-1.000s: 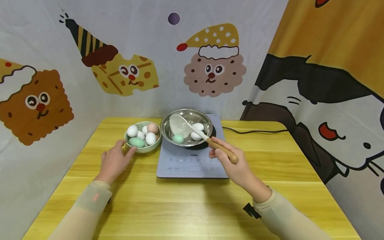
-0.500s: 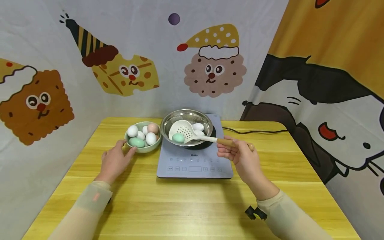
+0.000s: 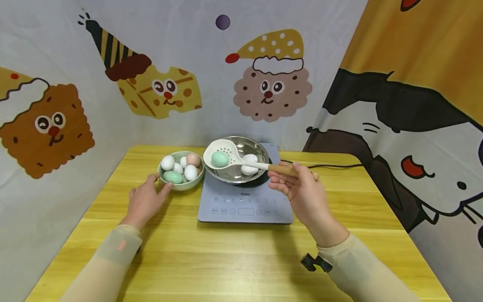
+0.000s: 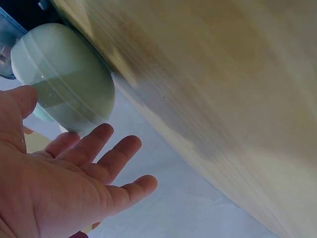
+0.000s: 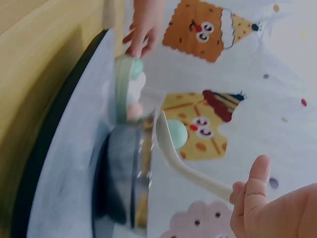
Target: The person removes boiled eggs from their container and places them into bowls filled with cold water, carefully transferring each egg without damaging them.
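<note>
My right hand (image 3: 307,197) holds the wooden handle of a white slotted spoon (image 3: 247,163). A pale green egg (image 3: 220,159) lies in the spoon's perforated head, raised above the rim of a steel pan (image 3: 237,181). Inside that pan are two white eggs (image 3: 250,164). At the left, my left hand (image 3: 145,201) touches the near-left side of a light green bowl (image 3: 185,186) with thumb and forefinger. White, green and pinkish-brown eggs fill the bowl. In the left wrist view, fingers spread loosely beside the bowl (image 4: 64,74). The right wrist view shows the egg (image 5: 177,134) resting in the spoon.
Under the pan is a grey induction cooktop (image 3: 245,209) with a control panel. Its black cord (image 3: 336,166) runs right along the back of the wooden table (image 3: 226,260). A printed cloth (image 3: 211,84) hangs behind.
My right hand has drawn back and scooped the green egg from the pan bottom into the slotted spoon, then lifted it above the rim. My left hand stays at the bowl.
</note>
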`<state>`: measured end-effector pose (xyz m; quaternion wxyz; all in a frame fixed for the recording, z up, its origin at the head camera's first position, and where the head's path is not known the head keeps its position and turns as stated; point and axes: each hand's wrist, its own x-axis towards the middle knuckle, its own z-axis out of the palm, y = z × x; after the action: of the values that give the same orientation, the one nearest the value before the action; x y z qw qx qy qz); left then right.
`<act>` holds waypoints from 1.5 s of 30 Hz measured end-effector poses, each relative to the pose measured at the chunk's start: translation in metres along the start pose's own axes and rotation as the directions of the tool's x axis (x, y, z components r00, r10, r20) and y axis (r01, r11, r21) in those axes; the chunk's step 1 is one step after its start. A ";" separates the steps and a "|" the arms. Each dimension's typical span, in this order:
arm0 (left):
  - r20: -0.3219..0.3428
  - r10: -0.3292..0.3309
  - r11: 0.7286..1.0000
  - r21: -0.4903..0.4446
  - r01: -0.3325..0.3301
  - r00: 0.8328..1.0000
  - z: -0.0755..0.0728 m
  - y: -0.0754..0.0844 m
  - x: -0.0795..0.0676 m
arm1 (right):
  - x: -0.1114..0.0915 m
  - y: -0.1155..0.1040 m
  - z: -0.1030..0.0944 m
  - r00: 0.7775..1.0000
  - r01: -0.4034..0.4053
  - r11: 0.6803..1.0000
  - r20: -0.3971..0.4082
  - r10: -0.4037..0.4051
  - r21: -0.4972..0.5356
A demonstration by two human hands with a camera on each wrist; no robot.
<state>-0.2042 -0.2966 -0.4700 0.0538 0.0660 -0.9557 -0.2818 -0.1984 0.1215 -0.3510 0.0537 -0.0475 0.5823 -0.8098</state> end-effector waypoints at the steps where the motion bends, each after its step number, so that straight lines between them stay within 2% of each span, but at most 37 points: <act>1: 0.000 0.000 1.000 0.002 0.000 1.000 0.000 0.000 0.000 | 0.001 0.000 0.006 1.000 0.003 1.000 0.002 -0.003 0.006; 10: 0.017 -0.005 1.000 0.016 0.005 1.000 0.002 0.003 0.004 | 0.020 0.023 0.058 0.996 0.064 0.998 0.061 -0.065 0.007; 16: 0.012 -0.001 1.000 0.019 0.001 1.000 0.002 0.005 0.004 | 0.025 0.049 0.077 0.986 0.142 0.985 0.106 -0.132 -0.095; 20: 0.008 0.005 1.000 0.019 -0.006 1.000 0.000 0.006 0.004 | 0.021 0.062 0.084 0.967 0.221 0.959 0.164 -0.193 -0.176; 24: 0.005 0.009 1.000 0.022 -0.009 1.000 -0.002 0.005 0.003 | 0.017 0.070 0.090 0.940 0.306 0.920 0.230 -0.251 -0.244; 29: 0.008 0.005 1.000 0.018 -0.005 1.000 -0.003 0.004 0.002 | 0.012 0.071 0.094 0.912 0.390 0.869 0.261 -0.317 -0.304; 32: 0.008 0.000 1.000 0.016 0.000 1.000 -0.003 0.002 0.002 | 0.011 0.069 0.093 0.891 0.443 0.834 0.263 -0.370 -0.327; 34: 0.008 -0.002 1.000 0.014 0.002 1.000 -0.002 0.000 0.002 | 0.011 0.064 0.091 0.882 0.464 0.824 0.251 -0.398 -0.324; 37: 0.006 -0.005 1.000 0.010 0.005 1.000 -0.002 -0.001 0.002 | 0.009 0.054 0.081 0.873 0.483 0.831 0.231 -0.431 -0.275; 39: 0.007 -0.005 1.000 0.009 0.005 1.000 -0.001 0.000 0.003 | 0.007 0.046 0.070 0.850 0.520 0.828 0.220 -0.478 -0.209; 40: 0.008 -0.005 1.000 0.009 0.005 1.000 -0.001 0.000 0.003 | 0.006 0.042 0.062 0.833 0.547 0.816 0.217 -0.508 -0.187; 43: 0.009 -0.004 1.000 0.003 0.004 1.000 -0.001 -0.001 0.002 | 0.001 0.031 0.035 0.779 0.622 0.767 0.225 -0.585 -0.159; 45: 0.004 -0.001 1.000 0.003 0.001 1.000 -0.002 -0.003 0.001 | -0.002 0.023 0.014 0.751 0.657 0.728 0.249 -0.611 -0.196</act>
<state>-0.2052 -0.2999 -0.4701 0.0514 0.0662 -0.9561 -0.2806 -0.1932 0.1012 -0.3681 -0.1853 -0.3186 0.6291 -0.6844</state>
